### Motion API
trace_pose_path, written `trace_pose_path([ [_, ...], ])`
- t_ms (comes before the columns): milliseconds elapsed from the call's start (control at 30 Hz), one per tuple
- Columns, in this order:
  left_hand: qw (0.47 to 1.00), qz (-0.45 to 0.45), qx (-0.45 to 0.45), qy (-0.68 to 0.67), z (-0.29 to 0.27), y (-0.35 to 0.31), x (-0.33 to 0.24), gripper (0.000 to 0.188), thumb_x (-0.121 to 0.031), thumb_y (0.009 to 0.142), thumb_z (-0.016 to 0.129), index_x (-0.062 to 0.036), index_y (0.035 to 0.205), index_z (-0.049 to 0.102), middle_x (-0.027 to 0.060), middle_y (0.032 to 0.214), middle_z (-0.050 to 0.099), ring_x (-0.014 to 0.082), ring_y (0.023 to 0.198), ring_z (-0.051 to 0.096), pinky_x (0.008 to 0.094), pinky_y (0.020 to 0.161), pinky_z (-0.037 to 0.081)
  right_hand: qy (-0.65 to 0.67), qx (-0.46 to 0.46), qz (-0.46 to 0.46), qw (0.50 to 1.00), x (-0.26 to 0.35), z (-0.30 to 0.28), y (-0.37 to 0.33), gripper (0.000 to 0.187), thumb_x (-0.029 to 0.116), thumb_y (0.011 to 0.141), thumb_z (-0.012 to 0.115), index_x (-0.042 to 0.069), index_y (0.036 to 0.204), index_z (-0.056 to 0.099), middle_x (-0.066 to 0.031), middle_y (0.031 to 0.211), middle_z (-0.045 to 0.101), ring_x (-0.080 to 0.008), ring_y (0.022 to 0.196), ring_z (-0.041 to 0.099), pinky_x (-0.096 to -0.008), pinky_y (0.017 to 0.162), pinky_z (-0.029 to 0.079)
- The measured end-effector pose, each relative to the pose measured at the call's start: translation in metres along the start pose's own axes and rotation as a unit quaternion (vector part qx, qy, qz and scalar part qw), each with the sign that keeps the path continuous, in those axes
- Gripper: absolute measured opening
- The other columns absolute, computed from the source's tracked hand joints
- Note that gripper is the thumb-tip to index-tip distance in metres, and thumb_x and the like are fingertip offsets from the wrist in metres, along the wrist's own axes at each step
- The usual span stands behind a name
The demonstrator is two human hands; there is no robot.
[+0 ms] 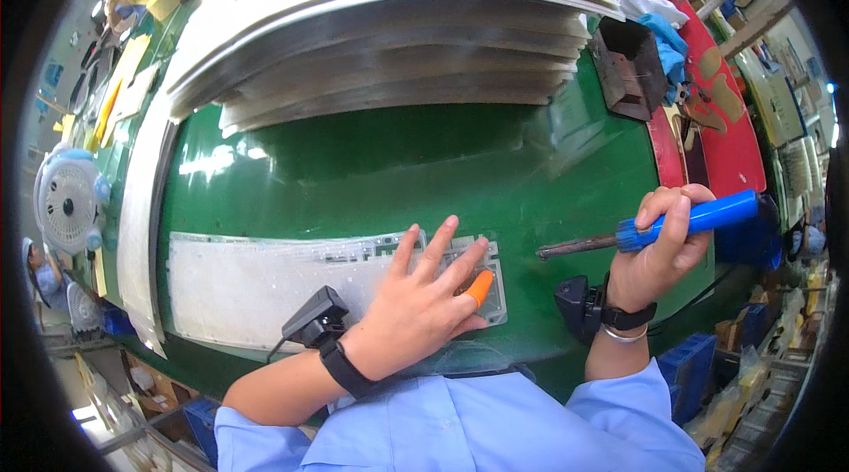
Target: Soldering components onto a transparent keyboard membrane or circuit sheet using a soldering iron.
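Note:
My left hand lies flat with fingers spread on the right end of a long pale circuit panel that rests on the green work surface. An orange cot covers one fingertip of that hand. My right hand is raised to the right of the panel and grips the blue handle of a soldering iron. The iron's dark metal tip points left, above the green surface and clear of the panel. Black bands sit on both wrists.
A stack of grey metal sheets overhangs the far side of the bench. A dark brown block, blue cloth and a red mat lie to the right. A small white fan stands at left. Another person works at the far left.

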State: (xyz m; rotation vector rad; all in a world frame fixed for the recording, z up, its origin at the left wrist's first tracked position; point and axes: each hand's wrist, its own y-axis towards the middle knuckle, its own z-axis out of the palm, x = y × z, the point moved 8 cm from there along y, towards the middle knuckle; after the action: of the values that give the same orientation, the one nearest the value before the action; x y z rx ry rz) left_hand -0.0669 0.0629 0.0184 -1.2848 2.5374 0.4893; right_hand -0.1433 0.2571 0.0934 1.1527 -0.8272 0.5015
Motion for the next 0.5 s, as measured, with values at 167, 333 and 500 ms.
trace_pose_path([
  [167,0.997,-0.015,0.075,0.024,-0.009,-0.017,0.005,0.042,-0.045,0.077,0.059,-0.0186,0.109,0.061,0.0082,0.141,0.034,0.0389,0.132,0.022,0.0569,0.105,0.015,0.007,-0.006,0.013,1.0,-0.008,-0.003,-0.001,0.011,0.012,0.09,0.048,0.005,0.098,0.043,-0.0026,0.059,0.048,-0.0081,0.052,0.042,-0.0224,0.05,0.032],
  [333,0.98,-0.134,0.134,0.062,-0.03,-0.082,0.044,0.054,-0.049,0.08,0.054,-0.0158,0.122,0.054,0.0117,0.142,0.031,0.0398,0.132,0.021,0.0568,0.106,0.013,0.01,-0.008,0.007,1.0,-0.004,-0.005,-0.001,0.012,0.012,0.09,0.048,0.005,0.098,0.042,-0.0028,0.059,0.048,-0.0081,0.052,0.042,-0.0223,0.05,0.032],
  [500,0.949,-0.241,0.107,0.175,-0.052,-0.143,0.078,0.055,-0.049,0.08,0.054,-0.0143,0.123,0.054,0.0127,0.141,0.033,0.0398,0.131,0.024,0.0571,0.103,0.018,0.016,0.006,-0.002,1.0,-0.004,-0.001,-0.001,0.012,0.012,0.091,0.047,0.004,0.099,0.042,-0.0032,0.059,0.048,-0.0081,0.052,0.041,-0.0225,0.05,0.032],
])
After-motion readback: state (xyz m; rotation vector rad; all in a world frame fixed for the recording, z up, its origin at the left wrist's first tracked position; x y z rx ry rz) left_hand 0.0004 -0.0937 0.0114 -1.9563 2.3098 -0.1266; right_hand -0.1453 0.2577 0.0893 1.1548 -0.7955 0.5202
